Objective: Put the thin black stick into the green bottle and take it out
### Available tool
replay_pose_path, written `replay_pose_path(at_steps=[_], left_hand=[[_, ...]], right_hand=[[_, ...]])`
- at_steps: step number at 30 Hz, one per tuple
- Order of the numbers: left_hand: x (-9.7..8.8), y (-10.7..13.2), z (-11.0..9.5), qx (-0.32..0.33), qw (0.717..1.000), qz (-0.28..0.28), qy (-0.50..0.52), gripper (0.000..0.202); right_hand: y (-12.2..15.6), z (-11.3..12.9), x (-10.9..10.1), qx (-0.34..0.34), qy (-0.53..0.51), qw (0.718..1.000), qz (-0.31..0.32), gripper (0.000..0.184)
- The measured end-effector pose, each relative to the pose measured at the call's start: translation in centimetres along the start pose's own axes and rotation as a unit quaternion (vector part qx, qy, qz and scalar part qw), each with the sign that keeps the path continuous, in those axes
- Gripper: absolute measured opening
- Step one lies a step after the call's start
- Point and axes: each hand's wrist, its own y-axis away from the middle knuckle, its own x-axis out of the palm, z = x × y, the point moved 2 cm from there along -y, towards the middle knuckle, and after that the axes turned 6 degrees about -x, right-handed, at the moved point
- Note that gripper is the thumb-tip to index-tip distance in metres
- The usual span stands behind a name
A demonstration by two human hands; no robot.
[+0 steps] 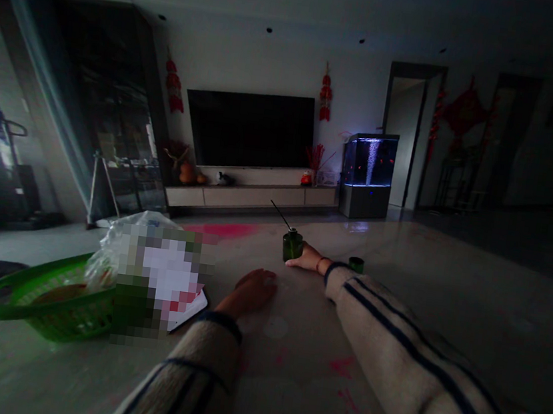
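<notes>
My right hand [306,259] reaches far across a pale table [396,302] and is closed around the base of a small dark green bottle [292,245] with a thin black stick rising from its neck. A small green cap [356,264] sits just right of my right wrist. My left hand [250,291] rests on the tabletop nearer to me, fingers curled downward and holding nothing that shows. Both arms wear a cream sweater with dark stripes.
A green plastic basket [18,299] with a plastic bag and blurred packets stands at the table's left. Red stains mark the tabletop [226,230]. Beyond are a dark TV [249,130] on a low cabinet and a lit fish tank [369,161]. The room is dim.
</notes>
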Motion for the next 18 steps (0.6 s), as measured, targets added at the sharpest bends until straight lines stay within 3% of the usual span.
replay_pose_path(at_steps=[5,12,18], left_hand=[[-0.21,0.18,-0.13,0.021,1.0,-0.022,0.006,0.036],[-0.16,0.13,-0.03,0.003,0.999,-0.023,0.023,0.036],[-0.09,0.12,-0.01,0.006,1.0,-0.017,0.022,0.038]], right_hand=[[-0.02,-0.08,-0.08,0.004,0.001,1.0,0.0,0.04],[0.13,-0.07,-0.02,0.027,-0.024,0.999,0.024,0.03],[0.19,0.02,0.09,0.016,-0.007,1.0,0.006,0.034]])
